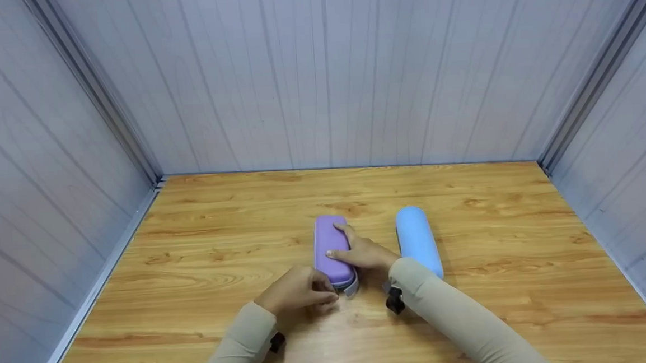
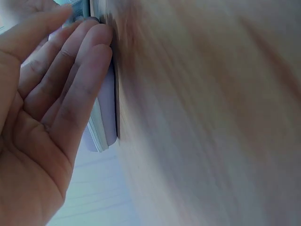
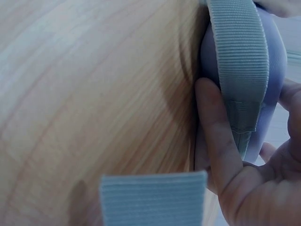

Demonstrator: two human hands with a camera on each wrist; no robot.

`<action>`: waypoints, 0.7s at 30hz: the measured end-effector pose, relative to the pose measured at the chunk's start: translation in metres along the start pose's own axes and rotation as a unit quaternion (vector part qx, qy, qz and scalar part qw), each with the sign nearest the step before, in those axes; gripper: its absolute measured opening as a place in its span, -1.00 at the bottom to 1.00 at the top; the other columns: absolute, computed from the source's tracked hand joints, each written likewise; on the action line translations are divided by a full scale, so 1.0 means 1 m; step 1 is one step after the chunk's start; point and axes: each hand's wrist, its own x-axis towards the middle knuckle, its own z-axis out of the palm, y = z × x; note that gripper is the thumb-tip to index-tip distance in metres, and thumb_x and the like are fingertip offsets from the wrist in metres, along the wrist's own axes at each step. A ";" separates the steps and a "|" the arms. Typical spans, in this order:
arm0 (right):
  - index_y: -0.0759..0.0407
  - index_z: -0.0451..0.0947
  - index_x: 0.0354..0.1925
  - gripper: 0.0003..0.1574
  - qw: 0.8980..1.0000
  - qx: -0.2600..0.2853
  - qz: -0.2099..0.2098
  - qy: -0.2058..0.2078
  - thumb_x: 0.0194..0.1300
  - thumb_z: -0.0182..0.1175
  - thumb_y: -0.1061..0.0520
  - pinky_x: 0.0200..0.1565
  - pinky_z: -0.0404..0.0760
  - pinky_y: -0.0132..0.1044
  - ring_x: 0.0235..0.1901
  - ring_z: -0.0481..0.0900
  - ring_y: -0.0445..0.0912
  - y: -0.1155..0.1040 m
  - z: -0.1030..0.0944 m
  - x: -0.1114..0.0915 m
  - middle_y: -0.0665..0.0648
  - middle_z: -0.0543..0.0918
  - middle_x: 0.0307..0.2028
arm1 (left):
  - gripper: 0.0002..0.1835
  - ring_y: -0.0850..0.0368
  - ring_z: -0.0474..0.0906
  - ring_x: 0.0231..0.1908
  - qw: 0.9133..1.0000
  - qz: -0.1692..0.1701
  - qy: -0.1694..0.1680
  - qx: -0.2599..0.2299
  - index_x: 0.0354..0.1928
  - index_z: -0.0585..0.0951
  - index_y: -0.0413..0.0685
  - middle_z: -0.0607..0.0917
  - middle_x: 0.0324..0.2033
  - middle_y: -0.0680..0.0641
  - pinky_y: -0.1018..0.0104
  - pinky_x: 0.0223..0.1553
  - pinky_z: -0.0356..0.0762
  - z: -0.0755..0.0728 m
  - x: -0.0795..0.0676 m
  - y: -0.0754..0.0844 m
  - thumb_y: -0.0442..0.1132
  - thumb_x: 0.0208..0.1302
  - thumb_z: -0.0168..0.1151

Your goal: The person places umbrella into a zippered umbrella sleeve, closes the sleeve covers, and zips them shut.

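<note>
A purple zippered hard case lies flat on the wood-grain table, its long side running away from me. My right hand grips it from the right; the thumb lies over its top and, in the right wrist view, fingers press along its lower side. A ribbed grey strap loops off the near end. At that end my left hand has its fingers bent in, thumb and fingertips pinching a small dark zipper pull, mostly hidden by the fingers.
To the right of the purple case lies a light blue rounded case, close beside my right wrist. Pale panel walls enclose the table at the back and both sides. A loose grey band shows low in the right wrist view.
</note>
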 end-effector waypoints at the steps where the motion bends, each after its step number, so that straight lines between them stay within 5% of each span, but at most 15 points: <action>1: -0.06 -0.23 0.42 0.06 1.000 0.001 -0.002 -0.001 0.18 0.11 -0.28 0.07 0.33 -0.03 -0.03 0.44 0.13 0.000 0.000 0.000 0.47 0.32 0.14 | -0.88 0.39 0.50 -0.60 1.000 0.003 -0.001 -0.001 -0.44 0.69 0.01 0.64 -0.59 0.19 0.50 -0.55 0.49 -0.001 0.000 0.000 -0.13 0.13 0.29; 10: -0.09 -0.22 0.42 0.06 1.000 0.012 0.005 -0.007 0.17 0.12 -0.29 0.11 0.29 0.01 0.01 0.41 0.15 0.001 -0.001 0.000 0.46 0.26 0.19 | -0.88 0.31 0.42 -0.59 0.998 0.019 0.061 -0.018 -0.52 0.59 0.03 0.55 -0.61 0.19 0.46 -0.57 0.43 -0.010 -0.001 -0.010 -0.19 0.15 0.23; 17: -0.11 -0.22 0.42 0.06 1.000 0.015 0.008 -0.008 0.16 0.11 -0.31 0.12 0.26 0.01 0.04 0.38 0.17 0.001 -0.001 0.000 0.45 0.25 0.20 | -0.90 0.26 0.47 -0.44 0.993 -0.034 0.073 -0.092 -0.43 0.58 0.04 0.57 -0.50 0.16 0.37 -0.38 0.49 -0.013 0.000 -0.019 -0.15 0.20 0.18; 21: -0.13 -0.22 0.42 0.06 1.000 0.016 0.012 -0.009 0.15 0.11 -0.31 0.11 0.27 0.03 0.02 0.40 0.18 0.002 -0.001 0.001 0.47 0.26 0.19 | -0.87 0.13 0.52 -0.36 0.980 -0.076 0.082 -0.164 -0.33 0.58 -0.04 0.59 -0.42 0.03 0.26 -0.31 0.54 -0.013 0.001 -0.022 -0.15 0.23 0.16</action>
